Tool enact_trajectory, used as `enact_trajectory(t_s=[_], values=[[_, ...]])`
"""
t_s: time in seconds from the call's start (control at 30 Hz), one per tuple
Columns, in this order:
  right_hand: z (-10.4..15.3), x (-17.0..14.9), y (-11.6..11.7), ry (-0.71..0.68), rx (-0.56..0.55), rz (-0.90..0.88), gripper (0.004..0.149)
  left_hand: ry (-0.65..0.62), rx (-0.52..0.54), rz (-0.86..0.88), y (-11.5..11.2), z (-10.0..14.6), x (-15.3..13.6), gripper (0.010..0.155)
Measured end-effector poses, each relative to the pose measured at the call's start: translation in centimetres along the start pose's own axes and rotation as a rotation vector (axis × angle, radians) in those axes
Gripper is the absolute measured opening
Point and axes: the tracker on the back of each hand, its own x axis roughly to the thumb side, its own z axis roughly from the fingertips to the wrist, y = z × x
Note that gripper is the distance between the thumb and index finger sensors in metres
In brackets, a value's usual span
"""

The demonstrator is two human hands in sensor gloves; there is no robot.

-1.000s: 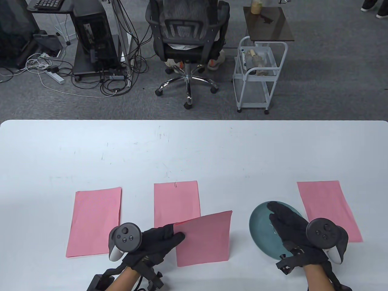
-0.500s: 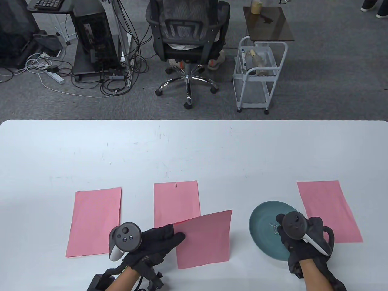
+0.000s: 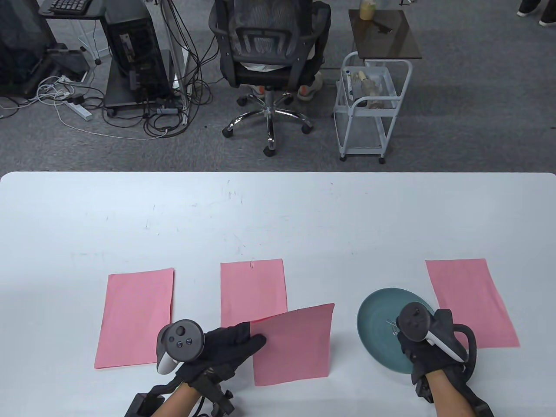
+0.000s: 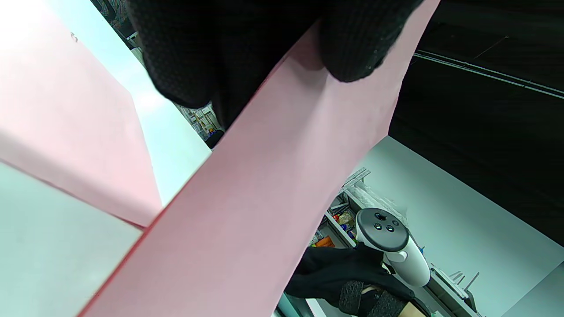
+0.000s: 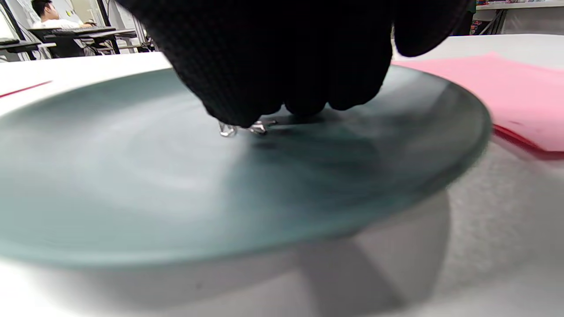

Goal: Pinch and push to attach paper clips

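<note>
My left hand (image 3: 254, 339) pinches the left edge of a pink sheet (image 3: 295, 343) and holds it tilted off the table; in the left wrist view the fingers (image 4: 361, 53) clamp the sheet (image 4: 264, 198). My right hand (image 3: 412, 339) is over the teal plate (image 3: 373, 310), fingertips pointing down. In the right wrist view the bunched fingertips (image 5: 286, 79) pinch a metal paper clip (image 5: 246, 128) at the plate's (image 5: 132, 185) middle. A few clips (image 3: 392, 325) show in the plate beside the hand.
Three more pink sheets lie flat: one at the left (image 3: 135, 318), one in the middle (image 3: 252, 286) with a paper clip (image 3: 252, 263) on its top edge, and one at the right (image 3: 471, 299) next to the plate. The held sheet overlaps the middle one.
My right hand went from lying flat over the plate to turning fingertips-down onto the clips, drawing back toward me. My left hand kept its hold; the sheet barely shifted.
</note>
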Motion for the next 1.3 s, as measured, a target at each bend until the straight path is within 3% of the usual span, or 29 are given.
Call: enact_trajectory(t_s=[0.53,0.83,1.17,1.3], values=[[0.2,2.4,1.0,-0.022,-0.151,0.259,0.036,-0.007,-0.004,-0.019,0.0,0.0,0.0,0.042],[0.3,2.5,0.9,-0.019,-0.127,0.273,0.036,-0.01,-0.01,-0.022,-0.1,0.0,0.1,0.042],[2.0,1.4,-1.7,-0.007,-0.224,0.062,0.035,-0.001,-0.014,-0.017,-0.1,-0.1,0.1,0.042],[2.5,0.9,-2.7,-0.055,-0.299,-0.178,0.034,-0.001,-0.016,-0.017,-0.2,-0.2,0.1,0.042]])
